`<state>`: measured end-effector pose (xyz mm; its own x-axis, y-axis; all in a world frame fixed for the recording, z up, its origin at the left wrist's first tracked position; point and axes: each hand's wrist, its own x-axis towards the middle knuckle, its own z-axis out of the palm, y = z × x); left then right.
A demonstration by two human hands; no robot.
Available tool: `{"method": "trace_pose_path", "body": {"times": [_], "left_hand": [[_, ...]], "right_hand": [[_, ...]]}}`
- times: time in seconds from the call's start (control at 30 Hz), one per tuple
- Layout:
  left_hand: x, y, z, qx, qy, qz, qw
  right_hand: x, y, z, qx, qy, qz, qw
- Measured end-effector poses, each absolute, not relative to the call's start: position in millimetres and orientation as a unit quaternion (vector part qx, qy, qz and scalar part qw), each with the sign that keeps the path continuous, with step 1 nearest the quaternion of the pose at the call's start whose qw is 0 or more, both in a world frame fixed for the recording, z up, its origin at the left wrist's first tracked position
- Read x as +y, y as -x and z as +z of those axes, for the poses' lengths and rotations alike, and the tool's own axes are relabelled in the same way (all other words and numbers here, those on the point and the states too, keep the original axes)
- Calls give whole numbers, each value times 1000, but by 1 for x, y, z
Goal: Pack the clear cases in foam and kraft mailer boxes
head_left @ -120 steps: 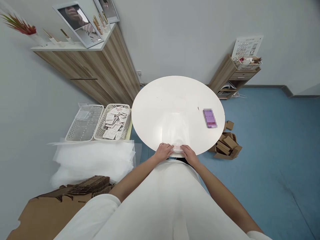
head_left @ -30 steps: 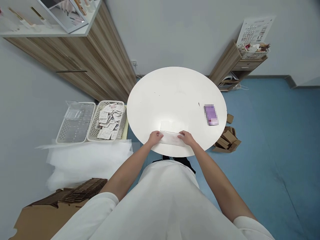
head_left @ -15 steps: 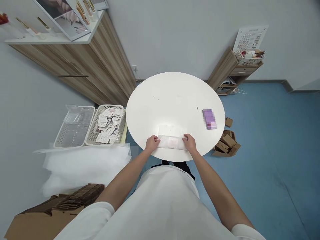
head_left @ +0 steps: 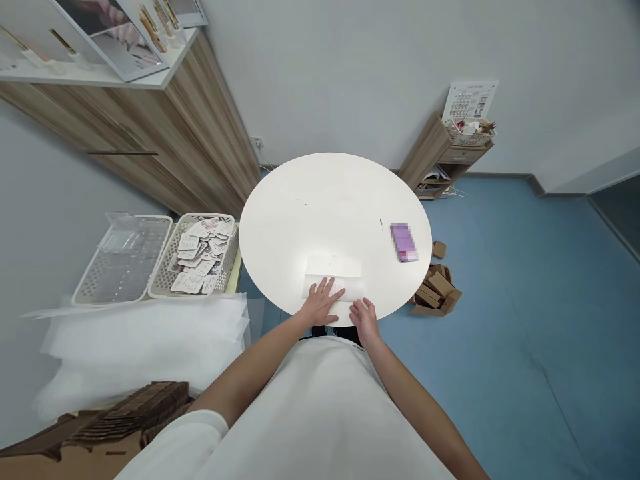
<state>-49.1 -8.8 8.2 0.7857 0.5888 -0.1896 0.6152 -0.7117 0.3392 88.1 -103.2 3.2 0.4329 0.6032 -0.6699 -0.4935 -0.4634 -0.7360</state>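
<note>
A white, translucent foam-like wrap [head_left: 353, 289] lies folded into a flat strip near the front edge of the round white table [head_left: 330, 193]. Its thin loose end [head_left: 333, 265] stretches out flat on the far side. My left hand [head_left: 321, 305] rests on the strip with fingers spread, covering part of it. My right hand [head_left: 365, 316] is just in front of the strip's right end, fingers loosely bent and apart, with nothing visible in it. A faint pinkish patch shows through the wrap beside my left fingers.
A blurred purple item [head_left: 404, 242] lies on the table's right side. To the left stand a white basket of cards [head_left: 160, 280], a basket with clear plastic pieces [head_left: 90, 273], white sheets [head_left: 145, 340] and cardboard [head_left: 110, 427]. Cardboard boxes [head_left: 435, 291] are on the floor at right.
Both hands have let go of the wrap's ends. My left hand has moved inward and flattened on top of it; my right hand has drawn back towards me. The camera view has shifted.
</note>
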Motion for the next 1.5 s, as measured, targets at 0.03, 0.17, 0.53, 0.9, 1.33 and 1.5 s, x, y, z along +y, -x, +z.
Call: {"method": "trace_pose_path", "body": {"times": [0.03,0.17,0.53,0.9,1.33,1.5], "left_hand": [[-10,48,6,333,-922,-42,192],[-11,46,2,349,-915,-53,195],[-20,40,1,374,-899,-29,227],[-22,53,11,355,-907,41,224],[-26,69,7,343,-917,-11,202],[-29,70,10,351,-909,-11,224]], "right_hand": [[-98,-88,5,-28,670,520,530],[-79,-94,8,-17,677,489,550],[-29,-117,10,-143,724,480,474],[-13,-95,13,-195,660,574,444],[-31,-119,8,-463,747,372,298],[-42,-107,1,-595,716,317,180]]}}
